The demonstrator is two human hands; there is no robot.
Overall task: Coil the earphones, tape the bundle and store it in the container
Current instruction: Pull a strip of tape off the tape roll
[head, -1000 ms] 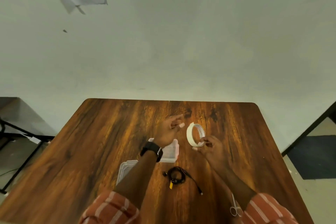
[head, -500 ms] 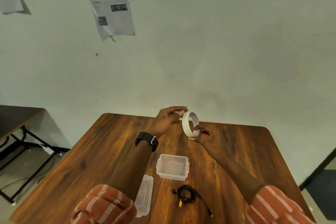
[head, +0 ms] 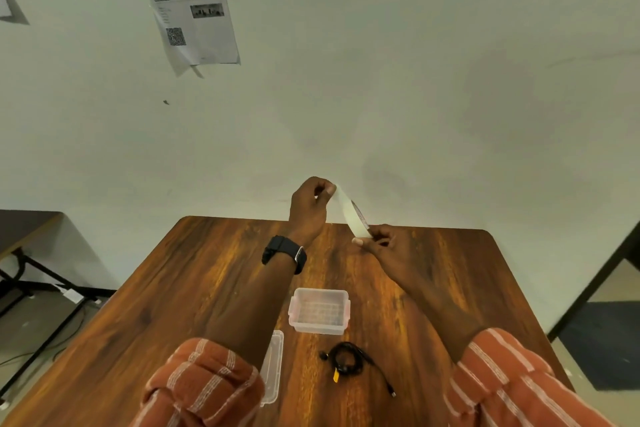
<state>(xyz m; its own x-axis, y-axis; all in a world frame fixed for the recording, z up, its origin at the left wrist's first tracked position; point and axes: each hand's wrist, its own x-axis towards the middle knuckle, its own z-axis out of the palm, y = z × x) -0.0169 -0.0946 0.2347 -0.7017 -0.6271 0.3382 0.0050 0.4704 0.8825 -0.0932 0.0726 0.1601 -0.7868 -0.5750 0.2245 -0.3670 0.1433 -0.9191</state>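
I hold a white tape roll (head: pixel 354 217) up over the far edge of the wooden table (head: pixel 194 281). My right hand (head: pixel 381 246) grips the roll from below. My left hand (head: pixel 310 204), with a black watch on its wrist, pinches the roll's upper edge or its loose end; which one I cannot tell. Black coiled earphones (head: pixel 348 359) with a yellow tag lie on the table near me, one cable end trailing right. A clear plastic container (head: pixel 319 310) stands open just beyond them. Its clear lid (head: pixel 273 367) lies left of the earphones, partly under my left sleeve.
The table's far edge meets a pale wall. A printed paper sheet (head: pixel 194 3) with a QR code hangs on the wall at upper left. A dark table with black legs (head: pixel 24 253) stands to the left. Floor shows along both sides.
Both hands have lifted the tape roll higher and farther from me. The camera has tilted up, so more wall and the paper sheet show. Earphones, container and lid lie unmoved.
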